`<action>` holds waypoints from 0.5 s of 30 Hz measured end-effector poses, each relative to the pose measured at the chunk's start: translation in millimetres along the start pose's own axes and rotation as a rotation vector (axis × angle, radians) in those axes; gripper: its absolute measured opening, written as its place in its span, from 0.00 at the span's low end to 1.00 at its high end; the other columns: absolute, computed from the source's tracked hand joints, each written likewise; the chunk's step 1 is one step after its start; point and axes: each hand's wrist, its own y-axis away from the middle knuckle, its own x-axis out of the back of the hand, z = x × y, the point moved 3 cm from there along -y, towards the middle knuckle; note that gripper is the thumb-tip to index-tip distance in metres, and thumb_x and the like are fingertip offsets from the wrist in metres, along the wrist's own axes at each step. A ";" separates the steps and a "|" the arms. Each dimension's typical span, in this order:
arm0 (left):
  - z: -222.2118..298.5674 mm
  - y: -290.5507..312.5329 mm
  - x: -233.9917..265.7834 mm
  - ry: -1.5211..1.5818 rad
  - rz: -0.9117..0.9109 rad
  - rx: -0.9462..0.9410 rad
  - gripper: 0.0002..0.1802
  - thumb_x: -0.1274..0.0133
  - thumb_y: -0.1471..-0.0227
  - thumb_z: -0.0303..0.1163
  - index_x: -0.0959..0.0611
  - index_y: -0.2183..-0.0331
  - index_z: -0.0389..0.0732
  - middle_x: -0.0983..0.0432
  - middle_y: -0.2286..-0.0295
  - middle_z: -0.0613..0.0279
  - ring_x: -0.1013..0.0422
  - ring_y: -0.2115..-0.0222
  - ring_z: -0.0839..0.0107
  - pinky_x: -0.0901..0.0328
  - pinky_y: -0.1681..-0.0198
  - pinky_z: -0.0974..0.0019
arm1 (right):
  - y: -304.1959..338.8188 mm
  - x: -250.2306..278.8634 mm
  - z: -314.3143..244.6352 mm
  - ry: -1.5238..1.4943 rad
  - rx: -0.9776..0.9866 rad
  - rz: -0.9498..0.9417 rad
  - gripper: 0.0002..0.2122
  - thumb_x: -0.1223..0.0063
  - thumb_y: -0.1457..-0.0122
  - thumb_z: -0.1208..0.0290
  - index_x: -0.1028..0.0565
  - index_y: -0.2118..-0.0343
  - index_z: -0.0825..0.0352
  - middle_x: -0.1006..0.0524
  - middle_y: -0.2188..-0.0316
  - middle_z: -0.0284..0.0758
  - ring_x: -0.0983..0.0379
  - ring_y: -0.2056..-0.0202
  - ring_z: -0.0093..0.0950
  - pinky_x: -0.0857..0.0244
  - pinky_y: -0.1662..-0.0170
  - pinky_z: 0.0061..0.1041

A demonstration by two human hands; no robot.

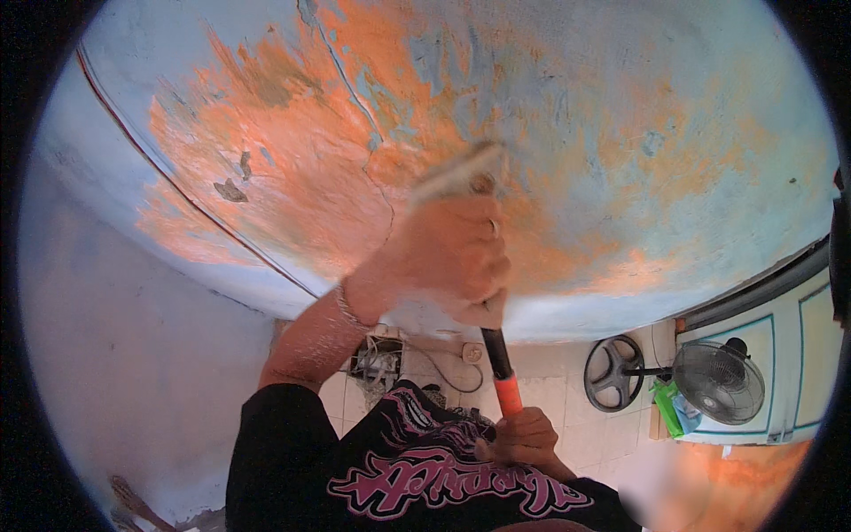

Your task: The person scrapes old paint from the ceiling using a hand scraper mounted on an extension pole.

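Observation:
My left hand (448, 257) is closed round the upper shaft of a long-handled scraper, just below its head. The scraper's wide, pale head (461, 173) is smeared by motion and lies close to or against the wall (576, 160); I cannot tell if it touches. Lower on the tool, near my dark shirt, my right hand (525, 436) grips the bottom of the orange handle section (508, 395). Around the head the wall is patchy, with orange showing through worn blue-grey paint.
A crack (350, 84) runs down the wall, and a dark cable (164, 182) crosses its left side. To the lower right are a pedestal fan (720, 379) with a spoked round base (613, 373), a green bag (665, 406) and a pale green-lined door (753, 341). Tangled wires (377, 363) lie below.

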 end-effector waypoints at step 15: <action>11.3 -5.9 -18.7 0.160 -0.036 0.058 0.11 0.48 0.80 0.39 0.32 0.94 0.46 0.37 0.90 0.71 0.36 0.82 0.74 0.39 0.73 0.72 | 19.4 17.5 0.9 -0.082 -0.029 -0.122 0.09 0.32 0.59 0.76 0.25 0.85 0.56 0.27 0.88 0.26 0.27 0.81 0.21 0.32 0.80 0.20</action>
